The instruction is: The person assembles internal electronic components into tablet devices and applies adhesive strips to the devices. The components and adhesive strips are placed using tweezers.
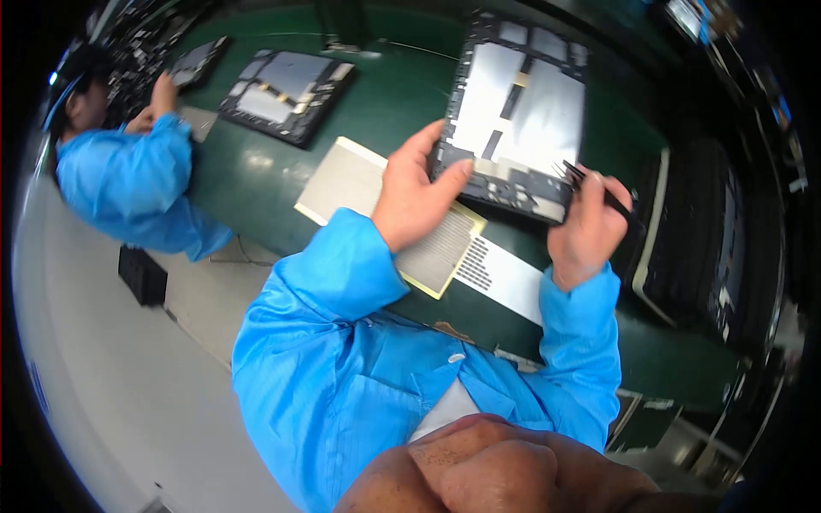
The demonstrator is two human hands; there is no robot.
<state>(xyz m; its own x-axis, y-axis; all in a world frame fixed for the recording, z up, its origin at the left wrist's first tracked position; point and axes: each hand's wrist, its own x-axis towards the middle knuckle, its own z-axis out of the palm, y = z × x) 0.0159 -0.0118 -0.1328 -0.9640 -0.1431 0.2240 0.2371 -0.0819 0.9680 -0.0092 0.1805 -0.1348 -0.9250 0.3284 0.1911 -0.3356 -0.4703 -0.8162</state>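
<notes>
An opened tablet (487,90) with silver battery cells and a black frame is tilted up over the green bench. My left hand (410,192) grips its near left corner, thumb on top at the edge. By its near right corner is my right hand (590,224), closed around black tweezers (617,208). The tweezers' tips lie over the tablet's lower right part; whether they touch it I cannot tell. Below the tablet lies a beige sheet with a yellow border (440,256), partly covered by my left hand. Beside it is a white sheet with rows of small dark strips (511,286).
Another opened tablet (286,90) rests on the bench at the far left. A stack of dark tablets or trays (693,231) stands at the right. A co-worker in a blue smock (128,175) sits at the left. A black box (142,276) is on the floor.
</notes>
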